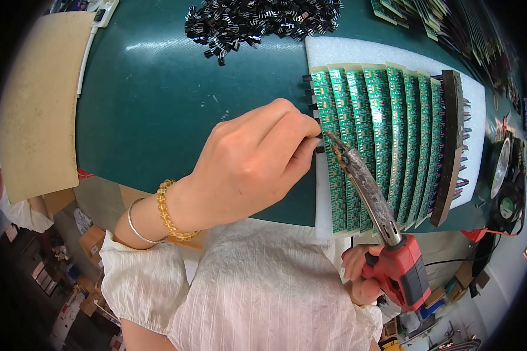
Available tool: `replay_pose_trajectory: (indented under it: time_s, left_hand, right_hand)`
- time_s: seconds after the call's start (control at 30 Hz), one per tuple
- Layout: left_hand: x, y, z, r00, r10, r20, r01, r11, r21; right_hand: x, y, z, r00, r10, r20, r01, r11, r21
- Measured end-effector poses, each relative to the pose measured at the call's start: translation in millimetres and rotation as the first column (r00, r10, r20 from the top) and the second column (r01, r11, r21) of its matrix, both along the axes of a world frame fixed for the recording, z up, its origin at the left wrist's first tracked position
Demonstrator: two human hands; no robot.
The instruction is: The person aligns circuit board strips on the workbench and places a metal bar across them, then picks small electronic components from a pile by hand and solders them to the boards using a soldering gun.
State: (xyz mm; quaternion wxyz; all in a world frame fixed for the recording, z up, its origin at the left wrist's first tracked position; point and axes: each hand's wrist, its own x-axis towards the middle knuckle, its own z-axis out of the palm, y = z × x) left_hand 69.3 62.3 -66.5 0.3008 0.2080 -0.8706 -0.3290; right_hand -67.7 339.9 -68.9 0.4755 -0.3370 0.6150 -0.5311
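Note:
My left hand point(255, 155) is closed in a pinch at the left edge of a row of green circuit boards point(377, 120). Its thumb and forefinger hold a small black electronic component, mostly hidden by the fingertips. Other black components point(311, 92) stick out along that edge, above and below my fingers. In my right hand point(360, 275) is a red and black soldering gun point(399, 272), gripped by its handle. The gun's barrel slants up and left, and its tip is at the board edge beside my left fingertips.
The boards lie on a white foam sheet point(474, 134), with a dark bar point(449, 146) across their right side. A heap of loose black components point(257, 23) lies at the far side of the green mat point(152, 99). At right is a fan point(506, 206); at left, a tan board point(38, 105).

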Motion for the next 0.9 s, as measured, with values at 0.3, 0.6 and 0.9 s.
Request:
replay_pose_trajectory:
  time_s: [0.3,0.6,0.9]
  left_hand:
    - [0.1,0.0,-0.2,1.000,0.000,-0.002,0.000,1.000,0.003]
    - [0.1,0.1,-0.1,1.000,0.002,0.000,-0.002,1.000,0.002]
    - [-0.1,-0.4,0.1,1.000,0.002,-0.002,-0.002,1.000,0.001]
  right_hand:
    - [-13.8,1.8,8.0,0.983,0.178,-0.035,-0.172,0.978,0.119]
    - [4.9,14.2,-4.1,0.987,-0.116,0.113,0.124,0.990,-0.069]
    - [-0.5,-1.5,1.5,0.977,-0.050,0.209,0.082,0.985,-0.151]
